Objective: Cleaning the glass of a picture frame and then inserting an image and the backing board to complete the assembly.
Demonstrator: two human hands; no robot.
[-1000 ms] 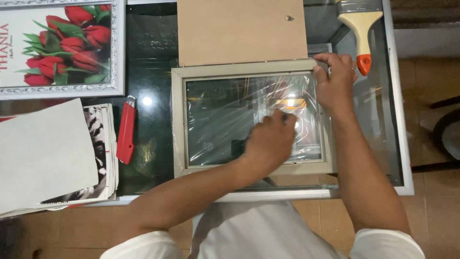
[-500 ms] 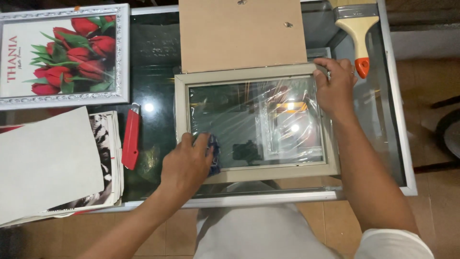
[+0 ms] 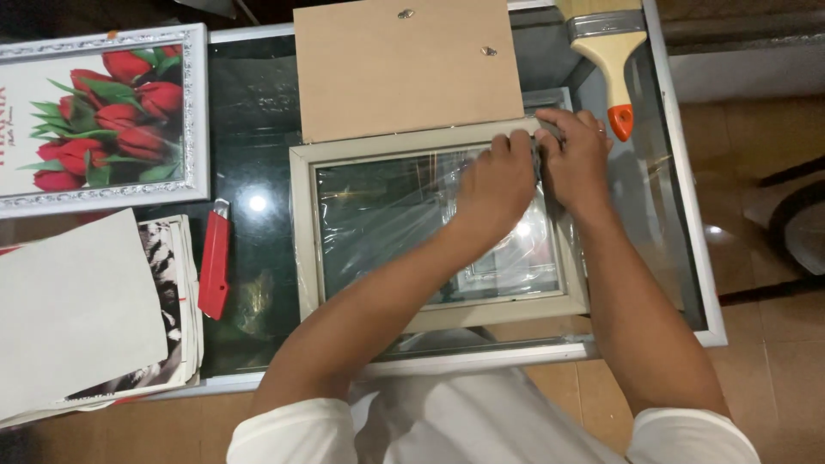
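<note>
We are pressing both hands, left hand point(image 3: 497, 182) and right hand point(image 3: 574, 159), fingers flat and gripping nothing, on the upper right corner of the picture frame point(image 3: 302, 232) lying on the glass counter point(image 3: 670, 206), judging its glazing rigid, slippery and fragile, best grasped by the rails

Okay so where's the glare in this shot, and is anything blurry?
Head view: a small bright light spot reflects off the dark glass table, right of the red utility knife; softer streaky glare lies on the frame's glass, beside the left hand and right hand. The view is mostly sharp; the table edges bow slightly from wide-angle distortion. The floor at right is dimmer.
</note>
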